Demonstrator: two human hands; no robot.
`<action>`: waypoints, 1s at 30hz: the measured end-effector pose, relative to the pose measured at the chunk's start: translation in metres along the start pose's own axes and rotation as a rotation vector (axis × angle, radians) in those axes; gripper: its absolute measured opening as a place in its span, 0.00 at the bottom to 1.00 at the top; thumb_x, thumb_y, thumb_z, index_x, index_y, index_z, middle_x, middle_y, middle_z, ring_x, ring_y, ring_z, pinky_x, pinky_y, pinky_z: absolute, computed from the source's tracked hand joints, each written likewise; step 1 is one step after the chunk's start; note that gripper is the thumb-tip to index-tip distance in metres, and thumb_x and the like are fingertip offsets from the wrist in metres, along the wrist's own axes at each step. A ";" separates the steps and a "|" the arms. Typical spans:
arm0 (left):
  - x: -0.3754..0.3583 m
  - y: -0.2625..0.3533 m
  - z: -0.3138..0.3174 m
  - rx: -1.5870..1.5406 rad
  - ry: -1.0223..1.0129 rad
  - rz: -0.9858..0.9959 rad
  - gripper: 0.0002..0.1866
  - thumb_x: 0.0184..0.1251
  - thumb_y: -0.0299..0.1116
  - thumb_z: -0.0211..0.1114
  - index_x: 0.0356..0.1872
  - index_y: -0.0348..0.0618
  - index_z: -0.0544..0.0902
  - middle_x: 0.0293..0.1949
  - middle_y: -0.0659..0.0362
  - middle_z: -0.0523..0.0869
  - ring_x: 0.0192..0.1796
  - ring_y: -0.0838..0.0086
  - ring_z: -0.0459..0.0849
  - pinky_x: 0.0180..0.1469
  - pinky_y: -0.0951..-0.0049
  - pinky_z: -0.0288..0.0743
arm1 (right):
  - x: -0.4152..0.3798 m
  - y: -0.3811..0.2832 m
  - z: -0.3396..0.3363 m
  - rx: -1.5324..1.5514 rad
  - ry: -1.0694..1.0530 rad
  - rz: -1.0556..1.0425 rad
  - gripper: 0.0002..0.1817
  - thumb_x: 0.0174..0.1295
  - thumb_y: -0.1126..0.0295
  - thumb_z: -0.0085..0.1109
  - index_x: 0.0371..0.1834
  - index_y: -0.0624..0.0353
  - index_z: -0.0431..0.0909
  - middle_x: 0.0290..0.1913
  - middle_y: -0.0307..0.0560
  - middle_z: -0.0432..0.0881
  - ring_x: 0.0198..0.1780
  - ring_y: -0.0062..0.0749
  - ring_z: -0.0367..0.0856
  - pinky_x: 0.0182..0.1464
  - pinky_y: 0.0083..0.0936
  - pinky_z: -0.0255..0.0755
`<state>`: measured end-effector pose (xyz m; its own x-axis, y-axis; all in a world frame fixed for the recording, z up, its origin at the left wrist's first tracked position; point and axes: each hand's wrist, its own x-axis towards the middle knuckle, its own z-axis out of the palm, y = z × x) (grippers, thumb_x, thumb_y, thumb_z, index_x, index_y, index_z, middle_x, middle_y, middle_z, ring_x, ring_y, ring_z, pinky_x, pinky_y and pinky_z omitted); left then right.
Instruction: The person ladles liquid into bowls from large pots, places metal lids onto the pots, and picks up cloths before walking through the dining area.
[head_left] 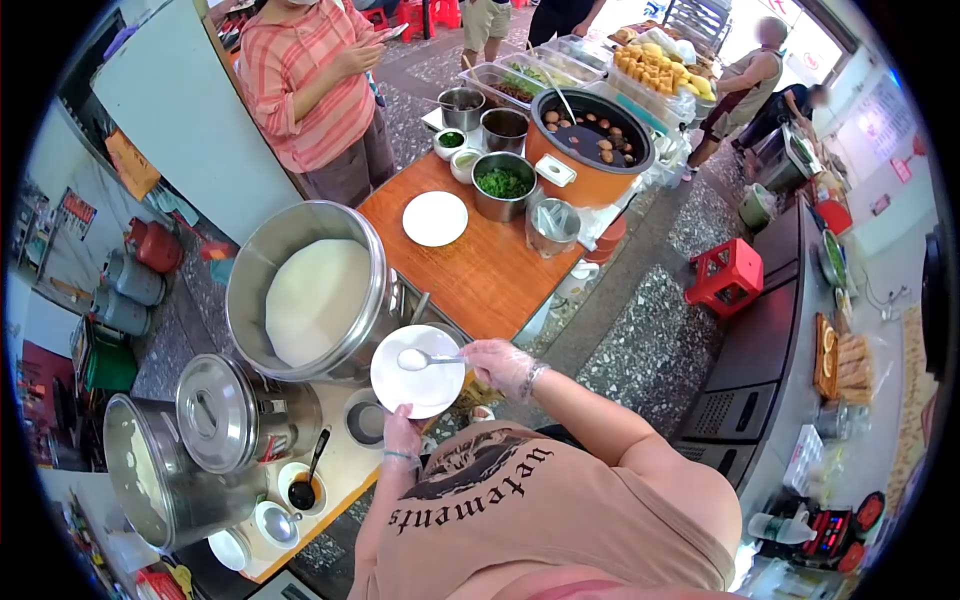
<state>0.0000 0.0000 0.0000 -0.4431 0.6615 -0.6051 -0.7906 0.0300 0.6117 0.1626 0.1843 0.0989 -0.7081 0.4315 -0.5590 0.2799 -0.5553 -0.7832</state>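
My gloved left hand (pixel 402 437) grips the near rim of a white dish (pixel 393 390), which I hold in front of my body. In my gloved right hand (pixel 505 366) is a metal spoon (pixel 440 360), its handle between the fingers. The spoon's bowl lies over the dish and shows something white in it. Just beyond the dish stands a large steel pot (pixel 245 300), filled with a smooth off-white mass (pixel 318 300). A second white plate (pixel 435 219) rests on the orange-brown table (pixel 470 285).
Chopped greens fill a steel pot (pixel 502 188); behind it is an orange cooker (pixel 580 180) with eggs in dark liquid. A lidded pot (pixel 214 412) and another pot (pixel 140 470) stand left. Across the table is a person in a striped shirt (pixel 305 90). A red stool (pixel 725 278) stands right.
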 end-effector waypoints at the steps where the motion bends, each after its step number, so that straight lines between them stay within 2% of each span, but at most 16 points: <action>1: -0.004 0.003 0.004 -0.006 -0.013 0.026 0.32 0.62 0.21 0.47 0.69 0.44 0.54 0.61 0.48 0.70 0.57 0.56 0.79 0.51 0.59 0.83 | -0.003 -0.003 0.001 -0.009 0.012 0.004 0.13 0.66 0.68 0.51 0.50 0.58 0.78 0.17 0.31 0.69 0.17 0.16 0.65 0.18 0.14 0.56; 3: -0.006 0.003 0.004 -0.011 -0.017 0.048 0.31 0.62 0.21 0.46 0.69 0.42 0.54 0.61 0.48 0.70 0.55 0.57 0.80 0.50 0.59 0.84 | -0.006 -0.005 0.003 -0.015 0.021 0.015 0.13 0.66 0.68 0.51 0.50 0.58 0.78 0.17 0.31 0.69 0.17 0.15 0.65 0.18 0.13 0.56; 5: -0.002 -0.001 0.005 0.056 0.003 0.054 0.31 0.59 0.22 0.48 0.67 0.38 0.56 0.60 0.47 0.72 0.58 0.53 0.78 0.55 0.55 0.81 | -0.007 -0.009 0.001 0.013 0.012 0.021 0.13 0.66 0.68 0.51 0.50 0.58 0.78 0.17 0.30 0.68 0.16 0.14 0.64 0.17 0.13 0.55; 8: -0.017 0.008 0.019 0.020 0.016 0.050 0.31 0.59 0.22 0.48 0.67 0.39 0.57 0.60 0.47 0.73 0.58 0.54 0.78 0.55 0.56 0.81 | -0.012 -0.015 0.003 0.010 -0.024 0.003 0.11 0.66 0.71 0.50 0.48 0.62 0.77 0.18 0.31 0.67 0.18 0.15 0.63 0.19 0.14 0.56; 13: -0.010 -0.001 0.013 0.019 0.034 0.070 0.31 0.61 0.23 0.50 0.68 0.39 0.57 0.61 0.48 0.72 0.59 0.56 0.78 0.57 0.56 0.80 | -0.024 -0.033 0.006 -0.090 -0.008 -0.003 0.12 0.67 0.69 0.51 0.49 0.62 0.77 0.18 0.30 0.68 0.18 0.13 0.63 0.19 0.13 0.57; 15: -0.002 -0.009 0.004 0.005 0.035 0.114 0.31 0.62 0.23 0.50 0.68 0.39 0.57 0.60 0.48 0.73 0.58 0.57 0.78 0.56 0.57 0.80 | -0.015 -0.019 0.003 -0.146 -0.015 -0.086 0.12 0.67 0.69 0.50 0.50 0.59 0.77 0.19 0.34 0.71 0.20 0.17 0.69 0.22 0.17 0.64; 17: 0.003 -0.009 -0.002 0.054 0.039 0.079 0.30 0.62 0.23 0.51 0.68 0.38 0.58 0.59 0.48 0.74 0.58 0.58 0.79 0.55 0.59 0.81 | -0.017 -0.011 0.017 -0.759 0.033 -0.415 0.11 0.67 0.67 0.51 0.50 0.54 0.77 0.22 0.43 0.77 0.24 0.30 0.78 0.29 0.29 0.73; 18: -0.008 -0.003 0.006 0.026 0.053 0.095 0.30 0.62 0.23 0.51 0.67 0.38 0.58 0.58 0.48 0.75 0.58 0.59 0.78 0.55 0.59 0.81 | -0.010 0.004 0.013 -1.050 0.071 -0.714 0.11 0.66 0.64 0.52 0.50 0.51 0.76 0.28 0.53 0.81 0.31 0.47 0.83 0.35 0.39 0.76; 19: -0.016 0.005 0.015 0.001 0.053 0.120 0.29 0.62 0.23 0.51 0.67 0.38 0.59 0.58 0.48 0.75 0.59 0.59 0.78 0.55 0.59 0.80 | -0.010 0.008 0.014 -1.129 0.066 -0.668 0.12 0.66 0.62 0.53 0.49 0.51 0.76 0.32 0.59 0.82 0.34 0.54 0.81 0.36 0.43 0.76; 21: -0.019 0.002 0.006 -0.020 0.082 0.109 0.29 0.62 0.23 0.51 0.67 0.37 0.59 0.58 0.48 0.74 0.59 0.59 0.78 0.56 0.59 0.80 | -0.011 0.013 0.012 -1.168 0.139 -0.646 0.14 0.66 0.63 0.52 0.51 0.55 0.75 0.31 0.57 0.83 0.32 0.50 0.83 0.35 0.40 0.76; 22: -0.023 0.001 0.003 -0.022 0.071 0.102 0.29 0.62 0.22 0.50 0.66 0.37 0.59 0.59 0.48 0.74 0.60 0.59 0.77 0.56 0.59 0.80 | -0.006 0.020 0.005 -1.171 0.111 -0.642 0.14 0.66 0.63 0.52 0.51 0.55 0.75 0.31 0.57 0.83 0.32 0.50 0.83 0.35 0.40 0.76; 24: -0.034 -0.002 -0.001 -0.060 0.120 0.121 0.29 0.62 0.22 0.50 0.67 0.37 0.58 0.60 0.47 0.73 0.60 0.59 0.77 0.56 0.59 0.80 | 0.008 0.032 -0.008 -0.737 0.300 -0.787 0.15 0.66 0.64 0.51 0.52 0.60 0.75 0.34 0.56 0.84 0.36 0.43 0.84 0.37 0.34 0.76; 25: -0.040 -0.002 -0.005 -0.082 0.149 0.137 0.30 0.61 0.22 0.50 0.67 0.37 0.58 0.60 0.47 0.72 0.60 0.59 0.77 0.57 0.59 0.80 | 0.012 0.032 -0.009 -0.735 0.276 -0.779 0.15 0.66 0.64 0.51 0.52 0.60 0.75 0.34 0.56 0.84 0.36 0.43 0.84 0.37 0.34 0.76; 27: -0.046 -0.009 -0.027 -0.121 0.188 0.159 0.31 0.60 0.22 0.51 0.68 0.38 0.57 0.60 0.47 0.72 0.59 0.58 0.77 0.56 0.59 0.80 | 0.025 0.024 -0.013 -0.708 0.350 -0.233 0.18 0.67 0.64 0.50 0.54 0.64 0.74 0.40 0.56 0.84 0.43 0.39 0.84 0.44 0.32 0.76; 28: -0.053 -0.015 -0.039 -0.147 0.208 0.166 0.33 0.60 0.23 0.52 0.68 0.39 0.57 0.60 0.46 0.72 0.58 0.57 0.78 0.56 0.59 0.80 | 0.062 0.062 -0.035 -0.785 0.351 -0.339 0.18 0.66 0.62 0.50 0.54 0.61 0.75 0.44 0.58 0.83 0.47 0.42 0.82 0.50 0.38 0.74; 30: -0.069 -0.024 -0.057 -0.213 0.231 0.200 0.33 0.59 0.23 0.52 0.69 0.38 0.56 0.60 0.46 0.72 0.58 0.57 0.78 0.56 0.59 0.80 | 0.117 0.103 -0.049 -0.903 0.296 -0.255 0.19 0.66 0.60 0.51 0.54 0.60 0.75 0.43 0.58 0.83 0.47 0.44 0.82 0.51 0.40 0.73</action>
<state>0.0250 -0.0891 -0.0020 -0.6623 0.4508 -0.5985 -0.7382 -0.2558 0.6242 0.1403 0.2126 -0.0605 -0.6594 0.6922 -0.2935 0.6189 0.2782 -0.7345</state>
